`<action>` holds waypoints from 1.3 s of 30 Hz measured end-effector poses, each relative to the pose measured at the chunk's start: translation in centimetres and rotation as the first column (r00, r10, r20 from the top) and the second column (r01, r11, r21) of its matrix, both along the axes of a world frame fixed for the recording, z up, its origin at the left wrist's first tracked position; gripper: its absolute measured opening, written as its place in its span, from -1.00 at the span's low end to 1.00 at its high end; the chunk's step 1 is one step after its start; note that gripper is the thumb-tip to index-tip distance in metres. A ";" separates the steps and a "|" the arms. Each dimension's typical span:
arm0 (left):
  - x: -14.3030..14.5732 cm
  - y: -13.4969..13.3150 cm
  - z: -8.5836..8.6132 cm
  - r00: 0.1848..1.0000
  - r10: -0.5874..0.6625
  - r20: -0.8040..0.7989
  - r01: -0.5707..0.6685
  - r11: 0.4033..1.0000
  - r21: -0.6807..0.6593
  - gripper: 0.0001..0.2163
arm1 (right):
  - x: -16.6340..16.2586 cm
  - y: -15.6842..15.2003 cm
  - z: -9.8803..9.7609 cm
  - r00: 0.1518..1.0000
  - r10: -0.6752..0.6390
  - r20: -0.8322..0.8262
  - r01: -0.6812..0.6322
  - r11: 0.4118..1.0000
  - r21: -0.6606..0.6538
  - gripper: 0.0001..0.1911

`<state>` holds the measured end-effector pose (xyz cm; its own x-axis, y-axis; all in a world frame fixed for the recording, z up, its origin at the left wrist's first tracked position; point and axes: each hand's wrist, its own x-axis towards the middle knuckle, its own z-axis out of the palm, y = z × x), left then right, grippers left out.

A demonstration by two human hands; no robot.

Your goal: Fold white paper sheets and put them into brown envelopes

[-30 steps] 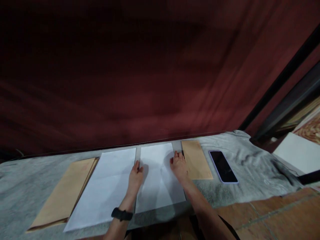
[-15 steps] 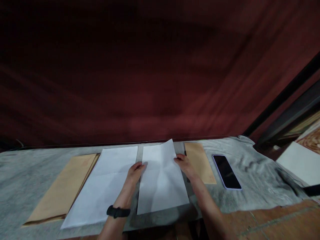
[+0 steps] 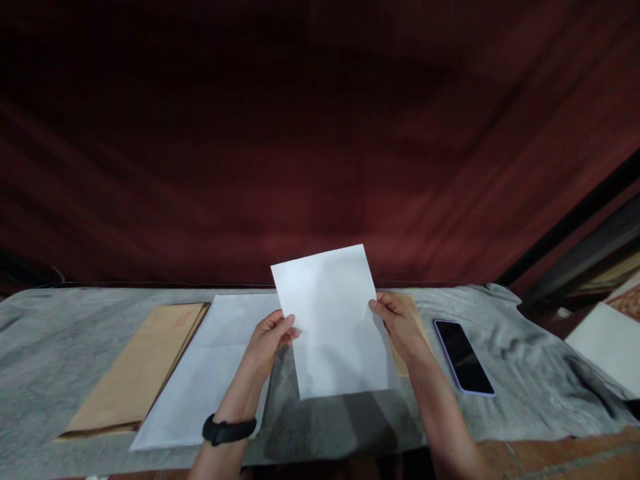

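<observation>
Between my two hands a white sheet of paper [image 3: 340, 327] is raised off the grey cloth, its upper edge against the red backdrop. My left hand [image 3: 273, 335] pinches its left edge, thumb on the near face. On the opposite edge my right hand [image 3: 399, 322] is closed in the same way. Below my left forearm lies a larger stack of white paper [image 3: 200, 373] with faint creases. Partly hidden behind the held sheet and my right hand is a brown envelope [image 3: 415, 310]. My left wrist carries a black band [image 3: 229, 430].
A pile of brown envelopes [image 3: 135, 367] lies at the left on the grey cloth [image 3: 30, 373]. To the right rests a phone [image 3: 464, 358] with a purple edge. A dark red curtain [image 3: 320, 167] hangs behind. At far right is a white board [image 3: 607, 343].
The white sheet has been lifted and tilted up towards me, and it looks flatter than before. Both hands rose with it and shifted slightly right. The view has moved a little.
</observation>
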<state>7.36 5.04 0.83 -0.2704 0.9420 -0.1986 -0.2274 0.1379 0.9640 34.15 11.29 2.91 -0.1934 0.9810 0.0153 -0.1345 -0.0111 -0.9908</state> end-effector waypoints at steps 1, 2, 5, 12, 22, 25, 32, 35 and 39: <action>0.0 -0.1 0.6 1.000 0.027 0.017 -0.028 0.998 0.061 -0.63 | 0.1 -0.1 0.6 1.000 -0.012 0.013 0.011 0.998 0.059 -0.64; -0.1 -0.2 1.1 0.998 0.055 0.024 -0.057 0.990 0.126 -0.64 | 0.1 -0.3 1.2 0.999 -0.023 0.025 0.020 0.993 0.114 -0.66; -0.6 -0.5 2.1 0.993 0.113 -0.023 -0.099 0.942 0.321 -0.69 | 0.4 -0.9 2.5 0.999 -0.027 0.032 0.019 0.974 0.226 -0.70; -2.4 -1.6 0.6 0.928 -0.088 -0.361 0.226 0.906 0.359 -0.83 | 1.7 -0.8 -0.2 0.977 -0.009 0.214 -0.078 0.915 0.397 -0.85; -3.8 -5.6 -4.2 0.539 -0.495 -0.681 0.640 0.766 -0.050 -0.66 | 4.1 -5.4 -6.8 0.589 0.159 0.792 -0.580 0.766 0.278 -0.45; -4.5 -6.8 -6.0 0.402 -0.514 -0.757 0.671 0.728 -0.138 -0.54 | 4.7 -7.8 -7.5 0.458 0.189 0.869 -0.671 0.715 0.198 -0.29; -3.7 -7.0 -5.6 0.246 -0.327 -0.912 0.592 0.796 -0.126 -0.59 | 5.4 -7.9 -8.5 0.498 0.154 0.853 -0.571 0.799 0.189 -0.36; -0.4 -5.5 -5.2 0.211 -0.157 -0.965 0.465 0.884 -0.042 -0.72 | 2.8 -7.2 -8.8 0.605 0.020 0.796 -0.395 0.876 0.278 -0.52; 4.8 -3.7 -7.8 0.092 -0.079 -0.993 0.518 0.855 -0.020 -0.54 | -2.0 -7.0 -10.1 0.574 -0.062 0.817 -0.418 0.836 0.357 -0.47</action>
